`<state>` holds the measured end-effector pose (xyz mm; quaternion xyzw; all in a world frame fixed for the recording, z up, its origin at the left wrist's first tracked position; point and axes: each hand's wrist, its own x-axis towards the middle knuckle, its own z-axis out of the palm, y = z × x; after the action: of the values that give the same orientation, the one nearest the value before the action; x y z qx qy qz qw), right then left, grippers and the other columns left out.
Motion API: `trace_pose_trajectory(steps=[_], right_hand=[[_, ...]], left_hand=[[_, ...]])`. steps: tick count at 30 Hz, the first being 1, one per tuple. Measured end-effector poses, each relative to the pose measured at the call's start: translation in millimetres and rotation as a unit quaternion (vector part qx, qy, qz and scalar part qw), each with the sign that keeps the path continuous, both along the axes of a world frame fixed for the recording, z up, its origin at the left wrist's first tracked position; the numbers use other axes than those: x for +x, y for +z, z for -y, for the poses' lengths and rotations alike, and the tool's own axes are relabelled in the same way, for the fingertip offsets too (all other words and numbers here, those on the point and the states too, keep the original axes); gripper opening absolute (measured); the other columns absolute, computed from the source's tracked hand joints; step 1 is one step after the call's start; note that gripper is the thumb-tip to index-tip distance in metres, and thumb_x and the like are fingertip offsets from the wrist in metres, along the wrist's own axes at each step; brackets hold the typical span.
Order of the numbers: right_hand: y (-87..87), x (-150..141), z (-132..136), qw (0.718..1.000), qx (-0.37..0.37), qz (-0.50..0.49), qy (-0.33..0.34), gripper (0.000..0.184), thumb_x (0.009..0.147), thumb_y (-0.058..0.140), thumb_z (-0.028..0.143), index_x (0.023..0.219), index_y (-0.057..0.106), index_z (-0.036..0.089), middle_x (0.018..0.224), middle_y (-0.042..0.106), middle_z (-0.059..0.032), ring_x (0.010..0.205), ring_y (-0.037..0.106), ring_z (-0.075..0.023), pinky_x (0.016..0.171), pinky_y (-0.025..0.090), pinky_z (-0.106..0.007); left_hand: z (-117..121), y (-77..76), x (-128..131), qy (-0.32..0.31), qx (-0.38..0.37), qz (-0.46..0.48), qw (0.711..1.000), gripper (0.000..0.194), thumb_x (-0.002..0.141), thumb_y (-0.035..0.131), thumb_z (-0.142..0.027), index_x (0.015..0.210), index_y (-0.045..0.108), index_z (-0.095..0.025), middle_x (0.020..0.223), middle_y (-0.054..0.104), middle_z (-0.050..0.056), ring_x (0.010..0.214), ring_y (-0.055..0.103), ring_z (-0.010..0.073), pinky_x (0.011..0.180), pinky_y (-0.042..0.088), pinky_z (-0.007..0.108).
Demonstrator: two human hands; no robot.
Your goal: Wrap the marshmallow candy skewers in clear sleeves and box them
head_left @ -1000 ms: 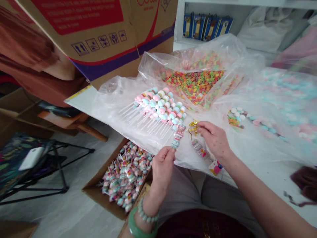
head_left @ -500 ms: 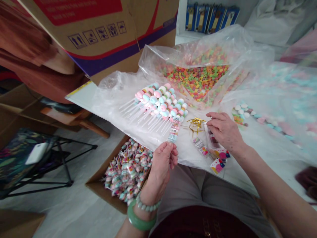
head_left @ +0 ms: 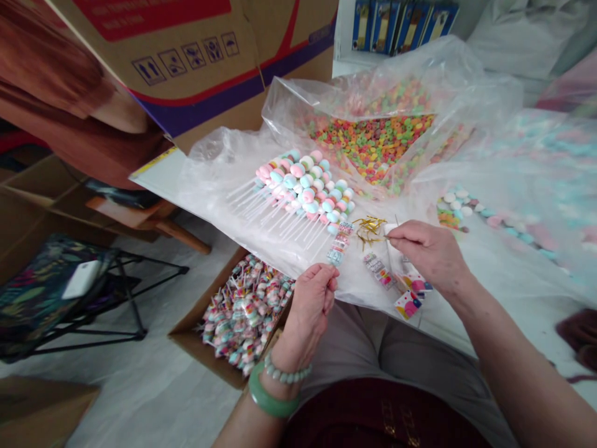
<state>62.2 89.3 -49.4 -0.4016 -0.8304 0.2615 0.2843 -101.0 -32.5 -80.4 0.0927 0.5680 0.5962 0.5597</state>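
Pinching its wrapper near the lower end, the left hand [head_left: 313, 298] is clamped on a wrapped marshmallow stick [head_left: 340, 244], which leans up over the near edge of the bench [head_left: 161, 177]; held that low, its printed upper part stays uncovered, presumably leaving the hold clear of the sweets. The right hand [head_left: 431, 252] hovers a little in from that edge with thumb and forefinger brought together; whether something thin sits between them is too small to tell. Gold ties [head_left: 370, 228] lie loose just beside its fingertips, likely put there for a short reach. Printed packets [head_left: 408, 303] rest by the near edge, below that hand, probably for the same reason. Toward the bench's left corner, bare marshmallow skewers [head_left: 303, 186] lie heaped with their white stems pointing to the near edge, perhaps so each can be picked up by its stem. Under that edge, on the floor, an open carton [head_left: 190, 338] holds many wrapped pieces [head_left: 252, 305], seemingly placed for dropping them straight down.
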Motion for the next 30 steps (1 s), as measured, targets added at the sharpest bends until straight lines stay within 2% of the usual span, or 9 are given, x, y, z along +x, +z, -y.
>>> trace_pose_trajectory(steps=[4,7,10,14,17,21,26,28,30], right_hand=[[0.7,-31,41,0.995,-0.041,0.04,0.078,0.02,0.081,0.052,0.016,0.073,0.07,0.022,0.078,0.069,-0.0012,0.073,0.062,-0.0168,0.068,0.042,-0.028],[-6.6,-47,58,0.991,-0.057,0.112,0.053,0.022,0.082,0.052,0.016,0.065,0.065,0.02,0.066,0.066,-0.0011,0.064,0.059,-0.0157,0.059,0.036,-0.026],[-10.5,-50,62,0.987,-0.06,0.148,0.025,0.022,0.084,0.052,0.019,0.065,0.063,0.019,0.063,0.063,-0.0008,0.061,0.056,-0.0151,0.056,0.032,-0.026],[-10.4,-47,64,0.98,-0.007,0.193,0.055,0.022,0.086,0.05,0.018,0.068,0.062,0.018,0.067,0.063,-0.0034,0.067,0.057,-0.0169,0.059,0.032,-0.027],[-12.5,-42,68,0.981,0.013,0.183,0.069,0.018,0.087,0.051,0.019,0.075,0.064,0.019,0.072,0.061,-0.0023,0.071,0.056,-0.0164,0.062,0.034,-0.026],[-16.7,-37,72,0.986,0.037,0.157,0.036,0.02,0.089,0.049,0.019,0.085,0.068,0.022,0.078,0.057,-0.0032,0.075,0.054,-0.0162,0.065,0.038,-0.026],[-11.2,-40,75,0.97,0.162,0.183,0.016,0.022,0.087,0.051,0.017,0.074,0.069,0.018,0.115,0.054,-0.0121,0.101,0.048,-0.0263,0.081,0.039,-0.035],[-10.0,-41,76,0.964,0.176,0.196,0.034,0.022,0.087,0.051,0.015,0.073,0.068,0.018,0.109,0.058,-0.0114,0.099,0.049,-0.0267,0.081,0.039,-0.037],[-12.1,-38,75,0.968,0.15,0.196,0.036,0.023,0.087,0.049,0.015,0.076,0.069,0.019,0.088,0.063,-0.0089,0.087,0.052,-0.0247,0.076,0.04,-0.036]], left_hand=[[0,-0.3,8,-0.004,0.005,-0.028,1.0,0.022,0.067,0.065,-0.032,0.064,0.051,-0.016,0.047,0.044,-0.008,0.028,0.026,0.0017,0.029,0.014,0.017],[3,0.4,10,-0.031,0.012,-0.048,0.998,0.027,0.07,0.065,-0.038,0.062,0.051,-0.015,0.047,0.045,-0.006,0.029,0.028,0.002,0.03,0.016,0.017],[6,-1.0,10,-0.05,0.02,-0.06,0.997,0.029,0.07,0.066,-0.041,0.065,0.054,-0.015,0.049,0.047,-0.006,0.031,0.03,0.0023,0.031,0.018,0.017],[7,-4.5,8,-0.037,0.019,-0.061,0.997,0.028,0.069,0.066,-0.04,0.066,0.056,-0.014,0.05,0.048,-0.005,0.033,0.031,0.0022,0.033,0.019,0.016],[5,-4.6,7,-0.002,0.008,-0.058,0.998,0.022,0.07,0.064,-0.034,0.065,0.056,-0.014,0.048,0.045,-0.006,0.034,0.028,0.0013,0.035,0.018,0.016],[5,-2.8,6,0.016,-0.005,-0.053,0.998,0.017,0.07,0.062,-0.028,0.065,0.057,-0.014,0.047,0.044,-0.007,0.034,0.026,0.0011,0.036,0.017,0.016],[5,-4.7,8,0.037,-0.011,-0.066,0.997,0.016,0.068,0.063,-0.026,0.062,0.056,-0.013,0.047,0.042,-0.007,0.034,0.026,0.0007,0.036,0.017,0.016],[5,-6.1,9,0.039,-0.006,-0.074,0.997,0.017,0.067,0.064,-0.026,0.062,0.056,-0.013,0.047,0.042,-0.007,0.034,0.026,0.0004,0.036,0.017,0.016],[5,-7.3,8,0.034,0.006,-0.063,0.997,0.018,0.068,0.065,-0.029,0.064,0.057,-0.013,0.048,0.043,-0.007,0.034,0.026,0.0005,0.035,0.016,0.016]])
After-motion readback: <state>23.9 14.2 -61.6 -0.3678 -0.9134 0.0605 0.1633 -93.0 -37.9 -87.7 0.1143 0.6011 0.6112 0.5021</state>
